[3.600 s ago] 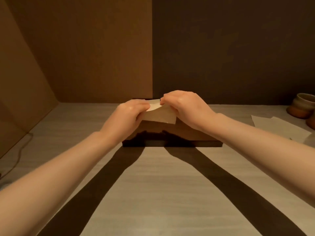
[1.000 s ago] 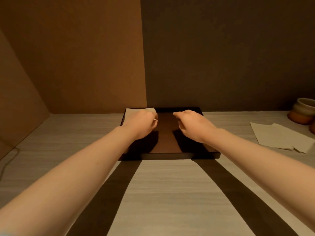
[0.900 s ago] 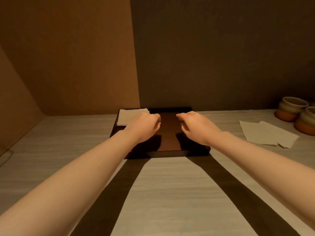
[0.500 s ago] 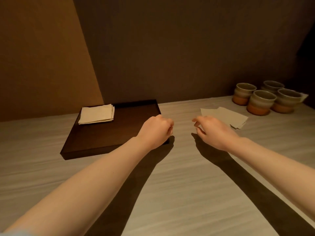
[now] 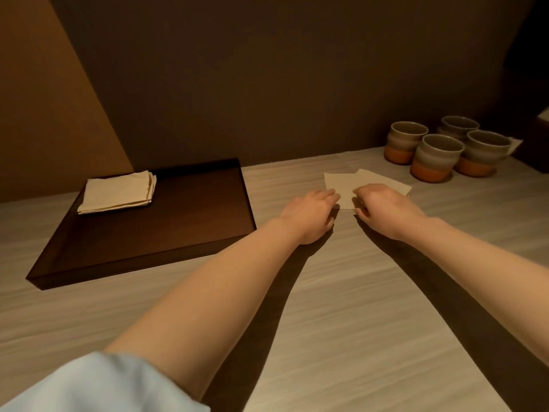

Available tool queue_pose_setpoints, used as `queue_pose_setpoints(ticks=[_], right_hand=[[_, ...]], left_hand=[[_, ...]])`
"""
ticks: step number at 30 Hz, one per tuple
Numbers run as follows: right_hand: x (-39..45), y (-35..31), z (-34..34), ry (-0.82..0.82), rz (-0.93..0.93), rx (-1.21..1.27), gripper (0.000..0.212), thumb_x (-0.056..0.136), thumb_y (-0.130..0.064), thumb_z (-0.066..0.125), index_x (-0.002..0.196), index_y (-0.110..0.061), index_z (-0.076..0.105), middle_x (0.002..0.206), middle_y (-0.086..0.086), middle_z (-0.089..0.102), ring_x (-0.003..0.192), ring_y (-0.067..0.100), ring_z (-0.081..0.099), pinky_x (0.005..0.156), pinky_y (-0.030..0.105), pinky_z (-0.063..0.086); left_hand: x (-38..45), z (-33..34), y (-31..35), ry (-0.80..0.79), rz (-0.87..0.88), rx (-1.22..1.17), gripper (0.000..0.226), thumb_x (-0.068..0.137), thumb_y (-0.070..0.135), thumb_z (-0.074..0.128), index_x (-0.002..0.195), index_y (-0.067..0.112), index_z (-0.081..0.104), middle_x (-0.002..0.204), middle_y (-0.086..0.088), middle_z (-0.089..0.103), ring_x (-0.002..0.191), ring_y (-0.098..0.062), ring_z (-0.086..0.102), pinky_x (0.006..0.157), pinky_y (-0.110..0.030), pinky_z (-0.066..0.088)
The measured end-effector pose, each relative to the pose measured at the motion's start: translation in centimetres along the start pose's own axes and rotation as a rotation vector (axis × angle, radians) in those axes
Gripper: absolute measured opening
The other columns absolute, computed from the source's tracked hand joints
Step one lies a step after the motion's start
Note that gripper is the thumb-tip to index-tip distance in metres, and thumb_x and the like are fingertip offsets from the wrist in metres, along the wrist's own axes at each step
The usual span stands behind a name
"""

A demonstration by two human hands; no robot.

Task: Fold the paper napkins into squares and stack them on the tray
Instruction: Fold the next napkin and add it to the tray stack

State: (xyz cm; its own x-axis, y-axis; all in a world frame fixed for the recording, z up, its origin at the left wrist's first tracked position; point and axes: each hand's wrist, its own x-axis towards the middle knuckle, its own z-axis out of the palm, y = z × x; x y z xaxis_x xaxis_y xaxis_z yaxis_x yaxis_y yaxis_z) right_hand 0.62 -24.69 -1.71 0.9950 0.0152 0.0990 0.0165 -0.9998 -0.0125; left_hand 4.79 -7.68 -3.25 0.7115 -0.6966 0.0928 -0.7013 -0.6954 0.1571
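A dark brown tray point(image 5: 208, 233) lies on the table at the left. A stack of folded cream napkins point(image 5: 117, 193) sits in its far left corner. To the right of the tray, loose unfolded napkins point(image 5: 341, 181) lie overlapping on the table. My left hand point(image 5: 309, 215) reaches their near left edge, its fingers stretched out and touching the paper. My right hand point(image 5: 386, 208) covers the near right part of the pile with its fingers bent down onto the paper. Its fingertips are hidden, so a pinch cannot be made out.
Several two-tone ceramic cups point(image 5: 436, 157) stand in a cluster at the back right, just beyond the loose napkins. Brown walls close the table at the back and left. A light wood tabletop point(image 5: 341, 322) spreads in front of me.
Both hands left the tray, where the folded napkin now lies on the stack, and moved right to the loose napkins. My view turned right, bringing the cups in.
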Motion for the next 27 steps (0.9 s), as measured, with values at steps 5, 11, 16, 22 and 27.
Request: queue_pose_setpoints(ticks=[5, 11, 16, 22, 27], right_hand=[[0.4, 0.0, 0.7, -0.042, -0.017, -0.023, 0.017, 0.096, -0.028, 0.054, 0.106, -0.016, 0.060, 0.101, 0.006, 0.063, 0.090, 0.023, 0.058, 0.081, 0.040, 0.053], [-0.3, -0.4, 0.8, -0.048, -0.065, 0.040, 0.025, 0.096, -0.023, 0.053, 0.117, -0.014, 0.061, 0.110, 0.007, 0.062, 0.098, 0.024, 0.057, 0.085, 0.040, 0.053], [-2.1, -2.0, 0.6, -0.002, -0.233, 0.026, 0.019, 0.095, -0.024, 0.055, 0.111, -0.018, 0.064, 0.107, 0.002, 0.061, 0.095, 0.020, 0.055, 0.082, 0.039, 0.052], [-5.3, -4.9, 0.0, -0.022, -0.381, -0.017, 0.020, 0.097, -0.023, 0.049, 0.106, -0.017, 0.066, 0.102, 0.004, 0.061, 0.091, 0.023, 0.056, 0.076, 0.041, 0.052], [-7.3, -7.4, -2.2, 0.035, -0.405, -0.023, 0.017, 0.095, -0.016, 0.051, 0.104, -0.019, 0.065, 0.098, 0.000, 0.062, 0.091, 0.019, 0.054, 0.072, 0.039, 0.052]], left_hand=[[1.0, 0.4, -0.1, -0.133, -0.013, 0.047, 0.054, 0.100, 0.034, 0.039, 0.150, 0.018, 0.025, 0.155, -0.005, 0.030, 0.145, -0.026, 0.018, 0.116, -0.045, 0.020], [-0.1, 0.2, -0.2, -0.038, 0.039, 0.090, 0.039, 0.098, 0.033, 0.044, 0.132, 0.013, 0.048, 0.125, -0.009, 0.056, 0.115, -0.027, 0.051, 0.095, -0.039, 0.042], [-2.9, -0.5, -0.2, 0.046, 0.065, 0.146, 0.032, 0.097, 0.035, 0.049, 0.112, 0.010, 0.060, 0.104, -0.007, 0.056, 0.093, -0.026, 0.056, 0.075, -0.038, 0.047], [-8.8, -1.1, -0.1, 0.072, 0.138, 0.234, 0.032, 0.100, 0.032, 0.042, 0.111, 0.009, 0.061, 0.100, -0.006, 0.056, 0.087, -0.024, 0.054, 0.067, -0.034, 0.041], [-12.3, -2.1, 0.2, 0.068, 0.050, 0.195, 0.034, 0.098, 0.040, 0.044, 0.103, 0.013, 0.064, 0.092, -0.002, 0.058, 0.082, -0.021, 0.056, 0.069, -0.035, 0.048]])
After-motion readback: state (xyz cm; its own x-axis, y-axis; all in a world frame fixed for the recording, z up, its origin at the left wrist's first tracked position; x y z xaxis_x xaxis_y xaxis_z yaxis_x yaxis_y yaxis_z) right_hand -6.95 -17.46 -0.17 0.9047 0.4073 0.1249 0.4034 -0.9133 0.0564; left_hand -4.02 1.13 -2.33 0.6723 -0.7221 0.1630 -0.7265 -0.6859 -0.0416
